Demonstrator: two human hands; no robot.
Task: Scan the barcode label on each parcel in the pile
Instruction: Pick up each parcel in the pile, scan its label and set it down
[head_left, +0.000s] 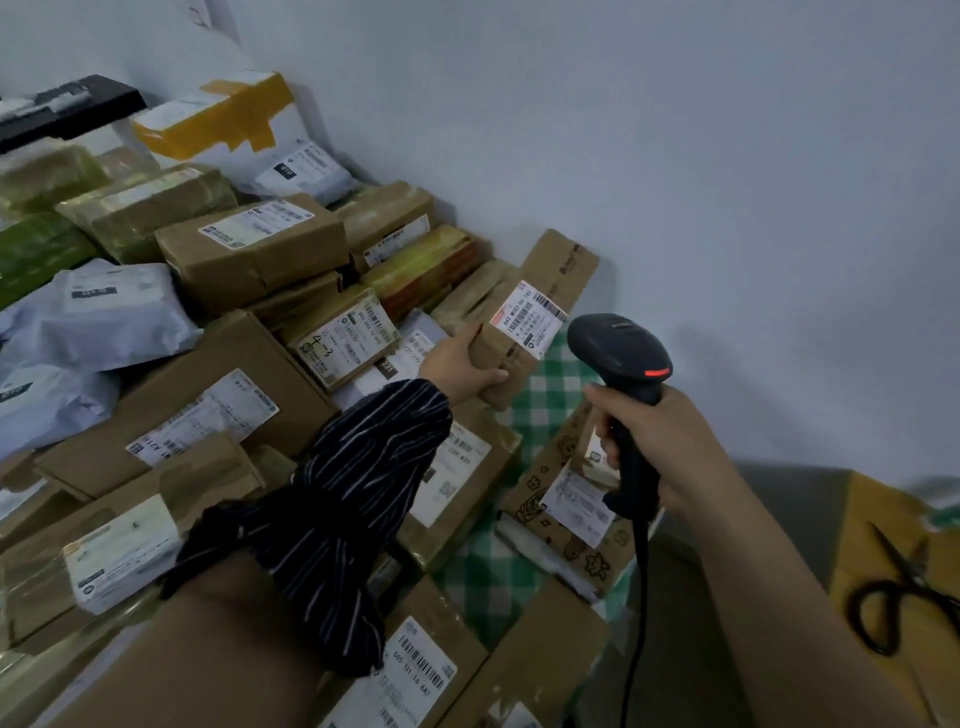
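- Far left: the pile (234, 364) is mostly brown boxes, with a few grey bags (104, 317) and green-wrapped ones. Most have their labels facing up.
- Left hand (462, 366), in a striped sleeve (363, 467), reaches over the pile and grips the near end of a long brown box (563, 270). The fingers curl under it and the thumb is on top.
- That box is tilted up at the right edge of the pile, next to the wall. Its barcode label (530, 318) faces the scanner.
- Green checked cloth (545, 384) shows underneath, between the parcels.
- Right hand (654, 441) is wrapped tight around the handle of the scanner (618, 353). The head is just right of the label with a red light showing, and the cable hangs down.
- A cartoon-print box (561, 530) sits just below the scanner.
- Far right: black scissors (893, 587) lie on a yellow carton (872, 509).
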